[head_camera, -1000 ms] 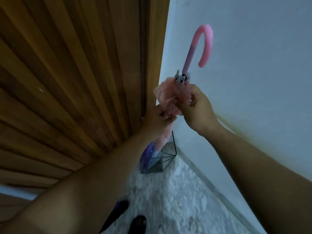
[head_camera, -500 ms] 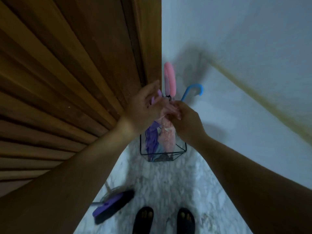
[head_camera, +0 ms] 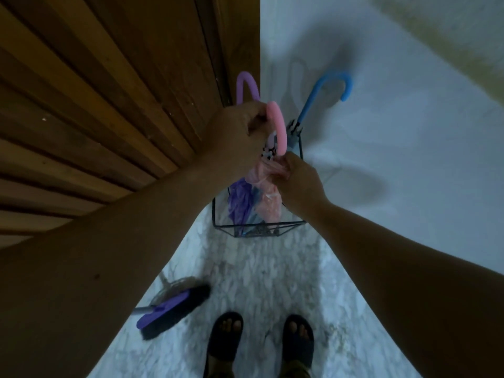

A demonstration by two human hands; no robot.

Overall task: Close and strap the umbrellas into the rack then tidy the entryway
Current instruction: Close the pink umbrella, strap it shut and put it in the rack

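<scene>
A black wire rack (head_camera: 293,224) stands on the floor in the corner between the wooden door and the white wall. Three closed umbrellas stand in it: a purple one (head_camera: 240,200), a blue one (head_camera: 323,88) with its hooked handle leaning on the wall, and a pink one (head_camera: 277,129) in front. My left hand (head_camera: 240,132) grips the pink umbrella's hooked handle at its top. My right hand (head_camera: 297,181) pinches the bunched pink canopy just below the handle.
A slatted wooden door (head_camera: 109,105) fills the left side and a white wall (head_camera: 409,159) the right. A purple and black broom head (head_camera: 171,309) lies on the marble floor at lower left. My two sandalled feet (head_camera: 259,342) stand behind the rack.
The pink umbrella has come down from chest height into the rack. My left hand moved from the canopy up to the handle. The view tilted down to the floor and feet.
</scene>
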